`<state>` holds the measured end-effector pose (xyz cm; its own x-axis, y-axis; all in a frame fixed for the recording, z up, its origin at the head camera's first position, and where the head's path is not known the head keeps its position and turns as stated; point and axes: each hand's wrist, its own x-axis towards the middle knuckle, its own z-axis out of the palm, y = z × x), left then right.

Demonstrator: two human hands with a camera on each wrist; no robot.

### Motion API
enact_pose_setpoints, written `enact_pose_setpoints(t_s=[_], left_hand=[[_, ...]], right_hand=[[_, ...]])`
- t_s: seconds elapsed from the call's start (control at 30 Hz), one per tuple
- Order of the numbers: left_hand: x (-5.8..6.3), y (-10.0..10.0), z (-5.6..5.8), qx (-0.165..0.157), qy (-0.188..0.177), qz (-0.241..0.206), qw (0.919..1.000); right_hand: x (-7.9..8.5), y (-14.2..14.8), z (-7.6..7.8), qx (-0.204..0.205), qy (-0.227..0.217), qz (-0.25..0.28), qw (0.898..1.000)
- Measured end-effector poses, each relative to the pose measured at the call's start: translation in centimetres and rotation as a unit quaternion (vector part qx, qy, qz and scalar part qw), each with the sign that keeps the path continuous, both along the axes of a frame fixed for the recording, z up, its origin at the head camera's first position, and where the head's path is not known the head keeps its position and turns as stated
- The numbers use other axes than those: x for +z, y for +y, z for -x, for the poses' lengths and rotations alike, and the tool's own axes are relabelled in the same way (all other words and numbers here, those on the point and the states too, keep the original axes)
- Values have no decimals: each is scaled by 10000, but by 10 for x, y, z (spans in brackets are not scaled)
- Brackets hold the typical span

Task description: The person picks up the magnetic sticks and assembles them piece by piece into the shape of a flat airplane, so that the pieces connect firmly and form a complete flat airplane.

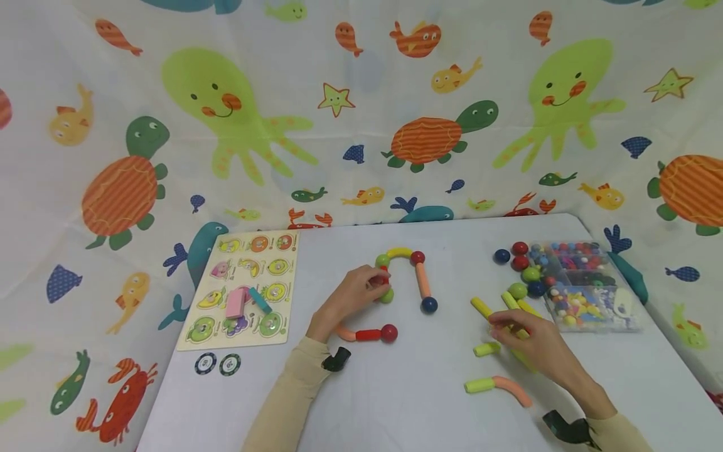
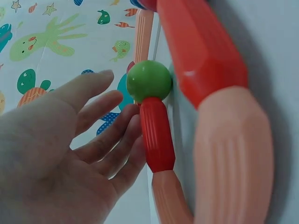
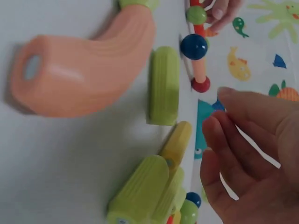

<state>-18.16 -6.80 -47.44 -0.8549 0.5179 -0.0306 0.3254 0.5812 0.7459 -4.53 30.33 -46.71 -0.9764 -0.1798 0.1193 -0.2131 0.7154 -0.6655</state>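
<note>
My left hand (image 1: 353,292) is at a chain of toy rods and balls, its loosely bent fingers beside a green ball (image 2: 149,80) and a red rod (image 2: 157,133). Whether the fingertips touch the rod I cannot tell. From there the chain runs through a yellow curved rod (image 1: 400,252), a red ball (image 1: 417,257) and a peach rod (image 1: 423,280) to a dark blue ball (image 1: 429,305). Above several yellow-green rods (image 1: 481,307) hovers my right hand (image 1: 536,348), fingers relaxed and nothing between them. A short green rod (image 3: 164,86) lies close by.
Nearer me lie a red rod with a red ball (image 1: 388,333) and a green rod joined to a curved peach rod (image 1: 513,390). A bead box (image 1: 627,312) stands right, loose balls (image 1: 519,263) beside it. At left are a fruit puzzle board (image 1: 192,333) and two round chips (image 1: 230,365).
</note>
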Motion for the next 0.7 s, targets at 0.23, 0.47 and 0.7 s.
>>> enact_pose_setpoints(t_s=[0.23, 0.47, 0.7], left_hand=[[-3, 0, -5, -67, -18, -57, 10000], [-2, -1, -9, -54, -97, 33, 9999], [-3, -2, -9, -108, -122, 135, 9998]], right_hand=[[-11, -6, -12, 395, -149, -186, 9989], [-14, -10, -13, 637, -679, -300, 9952], [-19, -15, -10, 684, -385, -276, 9965]])
